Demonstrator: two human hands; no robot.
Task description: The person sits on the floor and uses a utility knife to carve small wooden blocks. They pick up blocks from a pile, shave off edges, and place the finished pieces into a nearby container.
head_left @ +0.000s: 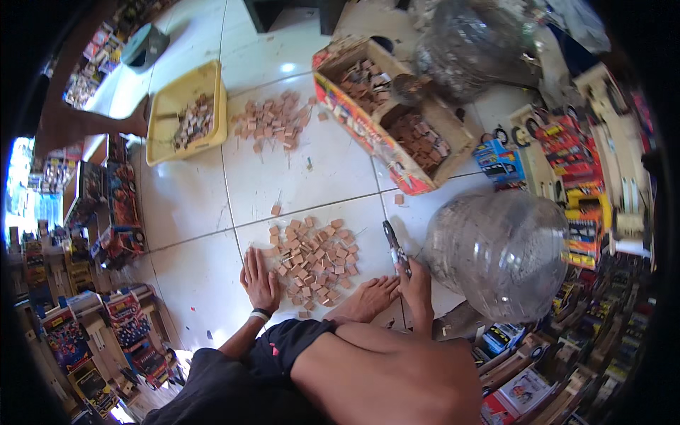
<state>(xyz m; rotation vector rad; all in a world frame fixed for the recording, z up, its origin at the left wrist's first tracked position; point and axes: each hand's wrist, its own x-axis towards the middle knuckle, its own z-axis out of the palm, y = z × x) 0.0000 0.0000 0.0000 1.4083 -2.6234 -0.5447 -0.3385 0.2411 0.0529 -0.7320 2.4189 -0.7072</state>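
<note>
Head view, seated position on white tiled floor (191, 205).

Left hand (259, 278): flat, fingers spread wide, holding nothing, pressed on floor at 9 o'clock edge of near pile of small brown blocks (313, 259); likely fencing blocks in or bracing body.

Right hand (418, 280): grip closed around pliers (395, 248), dark handles in fist, tip aimed toward 12 o'clock, just at 3 o'clock of pile; held ready beside blocks.

Bare foot (368, 299): at 6 o'clock of pile, toes touching its lower edge.

Second pile of blocks (276, 122): toward 12 o'clock, well apart from first.

Yellow tray (164, 145): at 10 o'clock, blocks inside, another person's foot (138, 120) touching its left rim.

Cardboard box (368, 134): at 1 o'clock, two compartments, both with blocks.

Clear plastic bag (499, 251): at 3 o'clock, puffed up, near right hand.

Coloured toy packs (577, 212): stacked around floor's rim.
</note>
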